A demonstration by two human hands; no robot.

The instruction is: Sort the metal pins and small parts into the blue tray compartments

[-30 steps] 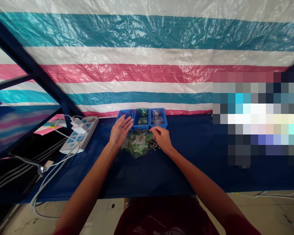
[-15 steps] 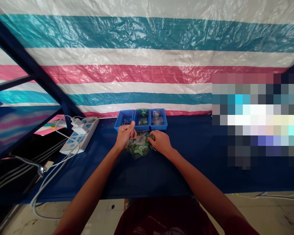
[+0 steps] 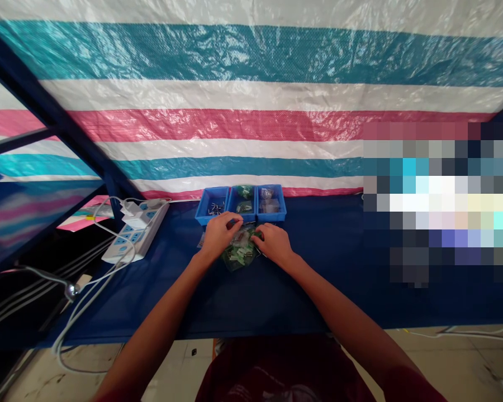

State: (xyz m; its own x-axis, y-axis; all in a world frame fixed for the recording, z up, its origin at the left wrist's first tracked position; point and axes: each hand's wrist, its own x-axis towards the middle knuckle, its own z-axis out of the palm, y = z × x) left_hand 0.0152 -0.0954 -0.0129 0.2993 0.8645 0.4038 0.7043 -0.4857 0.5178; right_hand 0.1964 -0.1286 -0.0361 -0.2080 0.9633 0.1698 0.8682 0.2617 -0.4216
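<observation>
A clear, green-tinted plastic bag [image 3: 240,257] with small pale pieces inside lies on the blue tabletop. My left hand [image 3: 220,233] is over the bag's upper left, thumb and fingertips drawn together in a pinch. Whatever sits in that pinch is too small to make out. At the bag's right edge, my right hand [image 3: 273,241] has its thumb and curled fingers closed on the green plastic. Thin dark metal pins stick out beside the right fingers, partly hidden. Just behind the hands stands a blue bin [image 3: 200,212] of loose metal pins.
Next to it are a middle blue bin [image 3: 242,218] with green bags and a right blue bin [image 3: 271,217] with clear bags. A white power strip [image 3: 141,245] with trailing cables lies left. Striped plastic sheeting [image 3: 235,123] hangs behind; the right side is pixelated.
My left hand has shifted right and turned, its fingertips now over the bag, uncovering the pins in the left bin. My right hand has stayed nearly in place.
</observation>
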